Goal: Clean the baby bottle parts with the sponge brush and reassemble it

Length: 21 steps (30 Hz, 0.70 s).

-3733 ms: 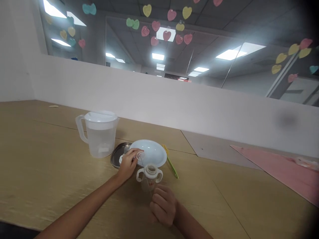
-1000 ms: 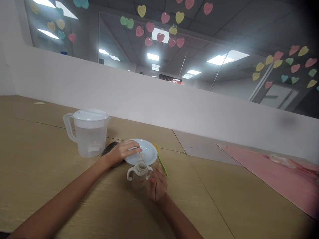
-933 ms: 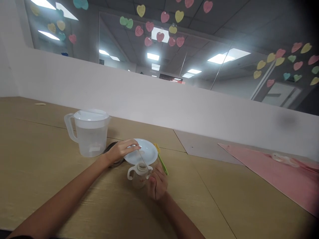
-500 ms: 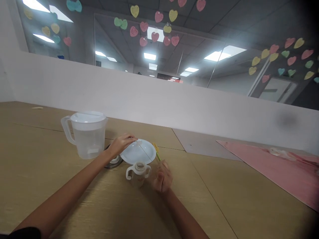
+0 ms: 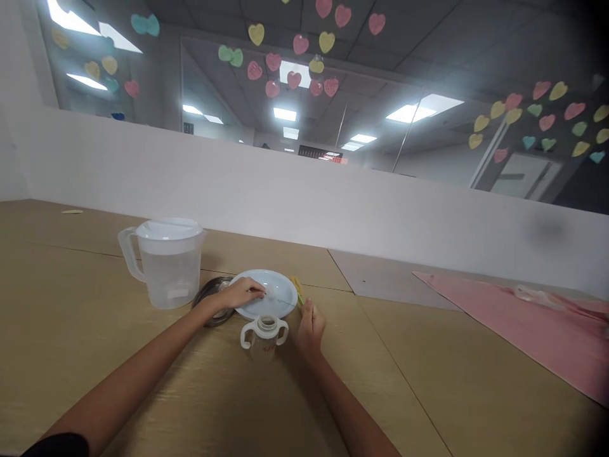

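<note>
Lidded jug (image 5: 171, 271) left of the left fingers (image 5: 254, 287), white plate (image 5: 252, 311) beneath them, open two-handled cup (image 5: 264, 346) just nearer the body, thin pale strand (image 5: 285, 302) above the plate, straight between left and right fingers (image 5: 307, 315), both closed on it.

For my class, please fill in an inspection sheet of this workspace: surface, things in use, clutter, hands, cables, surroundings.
Surface: tan table with visible seams.
Things in use: two-handled cup, upright, mouth uncovered; pale plate just behind it; thin rod and small clear piece over the plate.
Clutter: lidded pitcher; metal tray beside the plate; green-and-yellow utensil; pink sheet.
Hands: left hand over the plate, by the clear piece, grip unclear; right hand closed, at the rod's other end.
Cables: nothing seen.
Surroundings: white wall; glass above, with heart-shaped stickers.
</note>
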Available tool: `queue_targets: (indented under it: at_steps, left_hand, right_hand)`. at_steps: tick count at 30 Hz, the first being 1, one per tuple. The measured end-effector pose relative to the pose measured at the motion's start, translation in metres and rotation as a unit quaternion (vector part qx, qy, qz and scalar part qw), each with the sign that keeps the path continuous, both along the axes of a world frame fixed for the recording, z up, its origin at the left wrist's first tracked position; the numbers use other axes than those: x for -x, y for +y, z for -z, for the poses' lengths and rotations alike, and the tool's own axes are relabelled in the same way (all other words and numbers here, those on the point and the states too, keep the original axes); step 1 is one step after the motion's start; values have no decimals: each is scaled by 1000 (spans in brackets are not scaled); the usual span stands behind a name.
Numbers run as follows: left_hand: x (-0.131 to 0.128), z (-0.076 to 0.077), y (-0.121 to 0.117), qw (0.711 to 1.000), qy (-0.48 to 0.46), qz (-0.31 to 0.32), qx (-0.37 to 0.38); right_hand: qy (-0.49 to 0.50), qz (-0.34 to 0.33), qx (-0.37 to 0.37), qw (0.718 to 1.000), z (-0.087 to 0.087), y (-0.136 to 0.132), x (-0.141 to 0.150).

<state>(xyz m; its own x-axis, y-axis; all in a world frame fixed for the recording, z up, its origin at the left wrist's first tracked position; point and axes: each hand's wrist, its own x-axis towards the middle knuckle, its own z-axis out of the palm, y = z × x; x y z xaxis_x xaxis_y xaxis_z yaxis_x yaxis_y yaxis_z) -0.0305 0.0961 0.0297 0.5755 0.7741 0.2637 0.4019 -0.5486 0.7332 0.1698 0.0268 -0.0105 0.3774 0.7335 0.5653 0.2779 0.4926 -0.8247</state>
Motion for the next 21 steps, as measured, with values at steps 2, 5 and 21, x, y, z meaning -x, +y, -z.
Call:
queue_targets:
  at_steps: [2,5,21]
  left_hand:
    - [-1,-1,1,998,-52,4,24]
    - [-4,-12,-8,976,-205,-1,70]
    - [-13,-23,-86,990,-115,29,-76]
  right_hand:
    - [11,-13,22,1000,-2,0,1]
    - [22,-21,42,999,-5,1,1]
    - [-57,-30,59,996,-5,-2,2]
